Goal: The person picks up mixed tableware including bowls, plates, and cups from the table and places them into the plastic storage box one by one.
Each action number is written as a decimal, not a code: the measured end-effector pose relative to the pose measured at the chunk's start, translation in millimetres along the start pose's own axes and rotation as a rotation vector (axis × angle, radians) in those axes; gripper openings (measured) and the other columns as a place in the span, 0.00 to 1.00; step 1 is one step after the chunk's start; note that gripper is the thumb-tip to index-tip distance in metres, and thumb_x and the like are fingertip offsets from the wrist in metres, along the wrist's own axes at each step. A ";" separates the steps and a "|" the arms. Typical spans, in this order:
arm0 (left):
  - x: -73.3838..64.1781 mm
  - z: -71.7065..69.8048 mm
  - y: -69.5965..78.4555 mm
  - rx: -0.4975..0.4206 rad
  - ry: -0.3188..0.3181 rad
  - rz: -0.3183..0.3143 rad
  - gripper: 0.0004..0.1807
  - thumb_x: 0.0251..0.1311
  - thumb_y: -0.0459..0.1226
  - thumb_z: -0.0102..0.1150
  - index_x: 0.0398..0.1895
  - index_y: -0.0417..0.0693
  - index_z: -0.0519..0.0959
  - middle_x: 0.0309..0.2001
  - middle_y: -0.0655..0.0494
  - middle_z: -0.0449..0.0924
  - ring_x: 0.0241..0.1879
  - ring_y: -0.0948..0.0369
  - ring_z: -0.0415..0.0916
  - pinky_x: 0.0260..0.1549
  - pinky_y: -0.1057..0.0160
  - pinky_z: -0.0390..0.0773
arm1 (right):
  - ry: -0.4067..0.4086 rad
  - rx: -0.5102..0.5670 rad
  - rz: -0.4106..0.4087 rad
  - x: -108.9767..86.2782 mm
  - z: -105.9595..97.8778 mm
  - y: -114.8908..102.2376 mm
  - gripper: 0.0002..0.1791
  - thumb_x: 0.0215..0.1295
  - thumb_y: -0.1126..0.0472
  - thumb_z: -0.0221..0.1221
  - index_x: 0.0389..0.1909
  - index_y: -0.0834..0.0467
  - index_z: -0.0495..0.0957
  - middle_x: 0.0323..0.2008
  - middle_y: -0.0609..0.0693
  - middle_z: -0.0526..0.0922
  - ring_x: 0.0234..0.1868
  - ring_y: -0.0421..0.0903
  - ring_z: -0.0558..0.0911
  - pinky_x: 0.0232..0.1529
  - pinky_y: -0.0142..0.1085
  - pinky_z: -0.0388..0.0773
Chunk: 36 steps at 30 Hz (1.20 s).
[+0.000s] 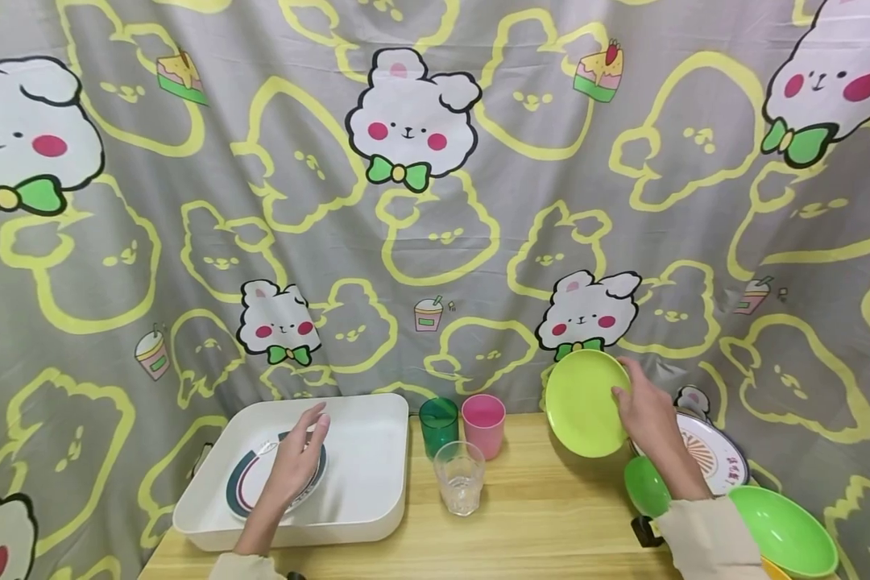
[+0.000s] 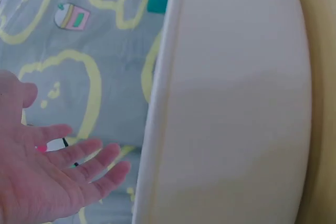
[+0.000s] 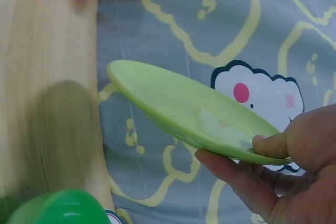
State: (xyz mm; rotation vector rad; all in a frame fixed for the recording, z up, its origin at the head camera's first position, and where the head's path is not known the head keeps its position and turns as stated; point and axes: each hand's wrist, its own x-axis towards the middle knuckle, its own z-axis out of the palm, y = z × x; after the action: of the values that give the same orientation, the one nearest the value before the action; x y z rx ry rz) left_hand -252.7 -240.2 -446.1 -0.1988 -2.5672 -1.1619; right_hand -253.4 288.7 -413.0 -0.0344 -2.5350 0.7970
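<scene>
A yellow-green plate is held up, tilted, over the right part of the table. My right hand pinches its rim, thumb on the upper face and fingers beneath, as the right wrist view shows with the plate. Over the white basin hovers my left hand, its fingers spread loosely and holding nothing. Beneath that hand, a white plate with a dark green and red rim lies in the basin, partly hidden by the hand and forearm.
A green cup, a pink cup and a clear glass stand mid-table. At the right are a patterned white plate, a small green bowl and a larger green dish. A patterned curtain hangs behind.
</scene>
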 end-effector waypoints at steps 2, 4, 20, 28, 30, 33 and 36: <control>1.2 3.6 4.4 -0.024 -0.002 -0.006 0.29 0.82 0.50 0.40 0.74 0.41 0.66 0.67 0.32 0.72 0.58 0.37 0.78 0.56 0.37 0.78 | 0.016 0.012 0.011 -2.1 -1.8 -0.7 0.28 0.74 0.66 0.54 0.72 0.61 0.62 0.55 0.78 0.76 0.48 0.81 0.76 0.39 0.68 0.75; 1.6 6.9 8.7 -0.042 -0.006 -0.010 0.29 0.82 0.50 0.40 0.75 0.42 0.66 0.67 0.33 0.72 0.60 0.37 0.76 0.58 0.37 0.77 | 0.039 0.029 0.020 -4.5 -3.4 -1.9 0.28 0.73 0.67 0.55 0.72 0.61 0.62 0.56 0.79 0.75 0.50 0.81 0.75 0.43 0.70 0.73; -1.3 28.7 35.0 -0.150 0.009 0.039 0.25 0.81 0.47 0.46 0.73 0.45 0.69 0.64 0.36 0.75 0.60 0.36 0.76 0.54 0.40 0.82 | 0.263 0.217 0.106 -31.3 -1.2 -11.3 0.29 0.74 0.65 0.57 0.74 0.57 0.68 0.58 0.68 0.79 0.49 0.65 0.80 0.45 0.58 0.76; 6.9 34.2 46.1 -0.261 0.000 0.043 0.25 0.81 0.47 0.46 0.74 0.47 0.68 0.66 0.39 0.75 0.60 0.42 0.77 0.50 0.52 0.86 | 0.308 0.249 0.169 -32.4 -1.4 -18.2 0.29 0.74 0.62 0.58 0.74 0.55 0.69 0.53 0.68 0.81 0.43 0.60 0.81 0.38 0.42 0.74; 7.4 34.7 48.1 -0.282 0.003 0.040 0.26 0.81 0.47 0.46 0.75 0.47 0.67 0.66 0.39 0.74 0.61 0.43 0.77 0.51 0.53 0.86 | 0.312 0.269 0.195 -33.3 -0.2 -18.6 0.29 0.74 0.61 0.58 0.74 0.54 0.68 0.51 0.67 0.82 0.44 0.58 0.80 0.37 0.37 0.73; 6.2 36.2 51.1 -0.321 0.001 0.041 0.26 0.81 0.46 0.45 0.75 0.44 0.67 0.66 0.37 0.74 0.60 0.42 0.77 0.51 0.52 0.85 | 0.331 0.303 0.233 -36.1 1.9 -17.8 0.28 0.74 0.59 0.58 0.74 0.51 0.69 0.49 0.66 0.82 0.46 0.54 0.79 0.35 0.31 0.70; 3.9 38.0 52.8 -0.353 0.001 0.042 0.26 0.81 0.45 0.45 0.75 0.42 0.66 0.66 0.36 0.74 0.61 0.41 0.77 0.51 0.49 0.85 | 0.353 0.324 0.264 -40.0 5.2 -14.6 0.28 0.75 0.58 0.58 0.74 0.49 0.70 0.50 0.64 0.82 0.44 0.45 0.77 0.35 0.27 0.69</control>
State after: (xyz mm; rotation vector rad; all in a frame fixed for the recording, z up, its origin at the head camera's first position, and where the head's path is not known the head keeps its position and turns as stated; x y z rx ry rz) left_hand -251.6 -176.8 -431.0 -0.3283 -2.3257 -1.5901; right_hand -218.7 267.3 -426.2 -0.3754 -2.0701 1.1822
